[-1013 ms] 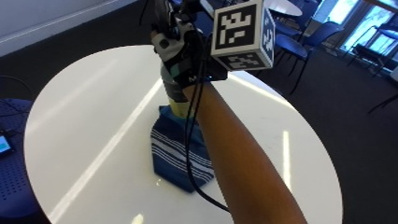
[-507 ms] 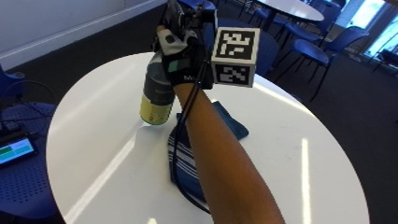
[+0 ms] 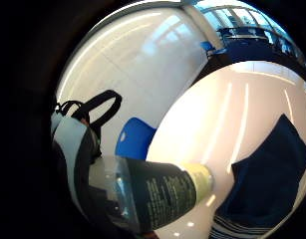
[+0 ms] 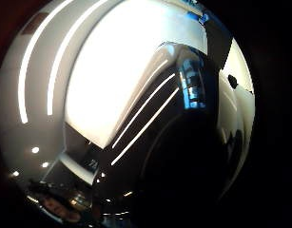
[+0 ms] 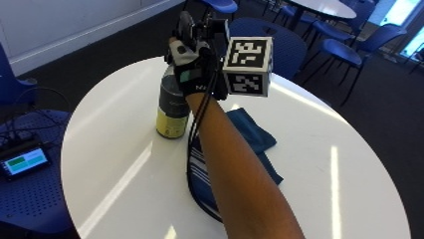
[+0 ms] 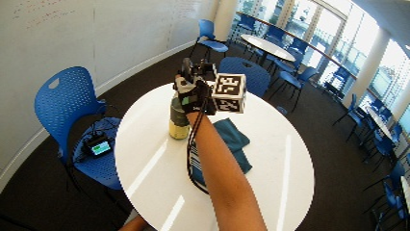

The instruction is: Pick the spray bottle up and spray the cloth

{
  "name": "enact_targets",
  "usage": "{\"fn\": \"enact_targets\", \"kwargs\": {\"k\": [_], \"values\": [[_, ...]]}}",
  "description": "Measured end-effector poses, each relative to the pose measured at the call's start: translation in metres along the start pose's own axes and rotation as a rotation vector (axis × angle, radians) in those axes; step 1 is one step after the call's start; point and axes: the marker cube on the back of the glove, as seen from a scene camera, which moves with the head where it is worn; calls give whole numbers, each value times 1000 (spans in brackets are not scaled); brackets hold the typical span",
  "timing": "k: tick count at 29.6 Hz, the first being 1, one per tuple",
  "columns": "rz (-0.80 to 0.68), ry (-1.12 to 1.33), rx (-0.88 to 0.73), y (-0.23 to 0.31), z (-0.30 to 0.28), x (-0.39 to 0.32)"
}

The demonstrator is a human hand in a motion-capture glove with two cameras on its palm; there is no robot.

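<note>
Since the earlier frame the view has swung; the bottle (image 5: 173,107) stays upright under the hand (image 5: 194,64).
The grip is clenched round the bottle's top, its yellow base on the white worktop (image 5: 112,149), just beside the blue cloth (image 5: 255,137), whose striped edge lies under the forearm. A blue chair (image 6: 67,103) stands beside the worktop.

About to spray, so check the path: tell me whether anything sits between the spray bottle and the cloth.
Nothing visible does. The gloved right hand grips the top of the dark, yellow-based spray bottle, which stands on the round white table right beside the dark blue striped cloth, with only bare tabletop between them.
</note>
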Motion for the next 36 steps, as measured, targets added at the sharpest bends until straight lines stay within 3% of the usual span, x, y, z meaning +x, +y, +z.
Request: {"fn": "enact_targets", "kwargs": {"k": [36], "values": [[28, 10, 15, -8, 6, -13]]}}
